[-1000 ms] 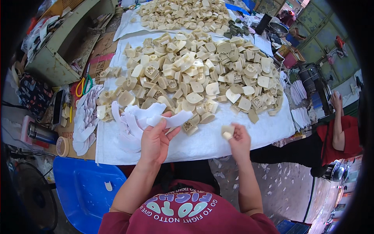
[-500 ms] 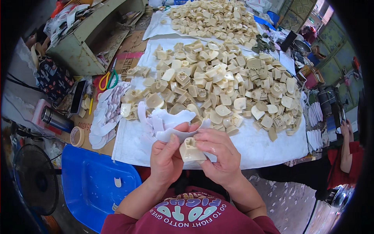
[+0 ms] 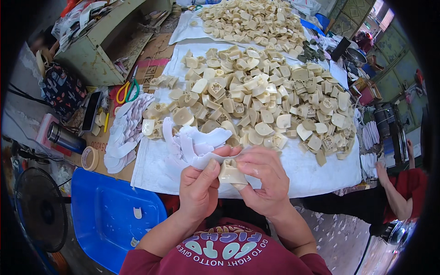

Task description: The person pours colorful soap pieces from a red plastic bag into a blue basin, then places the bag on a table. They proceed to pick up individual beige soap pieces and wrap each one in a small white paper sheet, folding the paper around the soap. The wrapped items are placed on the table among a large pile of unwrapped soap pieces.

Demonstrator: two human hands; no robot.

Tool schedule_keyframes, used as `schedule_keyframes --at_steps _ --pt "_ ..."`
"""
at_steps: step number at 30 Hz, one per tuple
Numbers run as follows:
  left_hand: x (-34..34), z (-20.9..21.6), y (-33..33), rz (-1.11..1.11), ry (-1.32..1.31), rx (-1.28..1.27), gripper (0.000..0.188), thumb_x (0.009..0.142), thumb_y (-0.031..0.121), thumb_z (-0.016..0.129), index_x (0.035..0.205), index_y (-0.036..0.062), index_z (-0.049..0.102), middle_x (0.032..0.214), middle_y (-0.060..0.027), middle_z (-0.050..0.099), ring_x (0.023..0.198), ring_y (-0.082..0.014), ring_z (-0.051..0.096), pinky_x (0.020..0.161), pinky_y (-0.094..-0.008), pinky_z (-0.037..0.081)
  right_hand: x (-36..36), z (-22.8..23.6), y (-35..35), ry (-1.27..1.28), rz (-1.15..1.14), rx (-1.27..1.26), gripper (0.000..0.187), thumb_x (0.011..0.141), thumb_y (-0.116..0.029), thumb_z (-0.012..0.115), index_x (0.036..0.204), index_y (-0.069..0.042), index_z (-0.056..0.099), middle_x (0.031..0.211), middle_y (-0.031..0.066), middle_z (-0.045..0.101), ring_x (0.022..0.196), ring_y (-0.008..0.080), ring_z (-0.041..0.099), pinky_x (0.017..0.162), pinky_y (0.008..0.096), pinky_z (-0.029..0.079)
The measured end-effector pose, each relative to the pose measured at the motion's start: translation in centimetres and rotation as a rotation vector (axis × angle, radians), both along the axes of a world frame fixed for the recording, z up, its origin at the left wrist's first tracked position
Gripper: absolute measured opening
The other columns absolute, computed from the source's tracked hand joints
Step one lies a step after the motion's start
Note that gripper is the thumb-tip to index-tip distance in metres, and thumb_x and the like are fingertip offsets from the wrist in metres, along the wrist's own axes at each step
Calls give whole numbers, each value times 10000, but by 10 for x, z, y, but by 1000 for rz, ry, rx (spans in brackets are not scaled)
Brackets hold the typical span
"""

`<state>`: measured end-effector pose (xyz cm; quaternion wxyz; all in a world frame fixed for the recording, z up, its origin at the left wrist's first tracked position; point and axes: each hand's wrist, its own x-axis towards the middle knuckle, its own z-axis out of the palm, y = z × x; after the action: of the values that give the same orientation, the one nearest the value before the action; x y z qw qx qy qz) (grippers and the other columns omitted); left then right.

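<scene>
Close in front of me, my left hand (image 3: 199, 187) pinches a thin white curved strip (image 3: 201, 161) between thumb and fingers. A glossy beige plastic shoe heel (image 3: 231, 174) with a hollowed end is gripped in my right hand (image 3: 267, 182), its hollow facing away from me. The strip stretches behind the heel, and the right fingers also meet its far end. Whether strip and heel are stuck together I cannot tell. Just beyond my hands, more white strips (image 3: 201, 139) lie loosely heaped at the edge of a big pile of beige heels (image 3: 261, 98).
White cloth (image 3: 316, 176) covers the table. Stacked white cutouts (image 3: 123, 144), scissors (image 3: 127, 91), a tape roll (image 3: 90, 158) and a steel flask (image 3: 66, 138) sit left. Below stand a blue tub (image 3: 103, 201) and a fan (image 3: 41, 211). A co-worker's arm (image 3: 394, 195) shows at right.
My hands have come closer together, and the heel has shifted right and tilted more upright. The strip is drawn nearer behind it. The co-worker's hand at right has moved lower, beside white stacks.
</scene>
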<state>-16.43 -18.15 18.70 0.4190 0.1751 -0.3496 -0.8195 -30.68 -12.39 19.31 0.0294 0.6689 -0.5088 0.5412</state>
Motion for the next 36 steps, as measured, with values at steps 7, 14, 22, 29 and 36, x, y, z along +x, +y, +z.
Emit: schedule_keyframes --at_steps 7,14,22,29,36 --pt "7 2 -14 79 -216 -108 203 900 44 600 1058 -62 670 1068 -171 684 1002 -172 636 908 -293 473 -12 13 2 208 -153 90 339 576 -42 699 903 -74 616 894 55 615 874 263 551 757 383 377" --pt "5 1 -7 46 -255 -136 226 903 54 605 1091 -56 664 1088 -155 682 1009 -155 626 911 -273 462 -9 19 5 256 -195 176 301 578 -58 682 869 -68 608 821 61 556 862 264 526 758 393 354" --pt "19 -1 -44 -291 -551 -356 308 901 61 628 1201 -10 624 1057 -111 675 923 -105 611 818 -250 487 -23 6 4 279 -90 216 276 585 -45 670 851 -54 597 813 59 549 845 268 530 768 396 364" --pt "10 17 -49 -410 -356 -349 522 889 19 623 1382 22 453 987 -61 670 874 -89 601 767 -227 480 -24 15 1 212 39 181 279 572 -19 647 843 -54 592 815 59 563 835 270 545 767 397 373" --pt "7 15 -55 -435 -509 -451 514 873 17 636 1363 27 482 909 -35 660 813 -62 586 731 -223 481 -21 7 1 232 29 221 293 560 -29 667 842 -67 597 821 67 569 828 278 542 768 388 370"
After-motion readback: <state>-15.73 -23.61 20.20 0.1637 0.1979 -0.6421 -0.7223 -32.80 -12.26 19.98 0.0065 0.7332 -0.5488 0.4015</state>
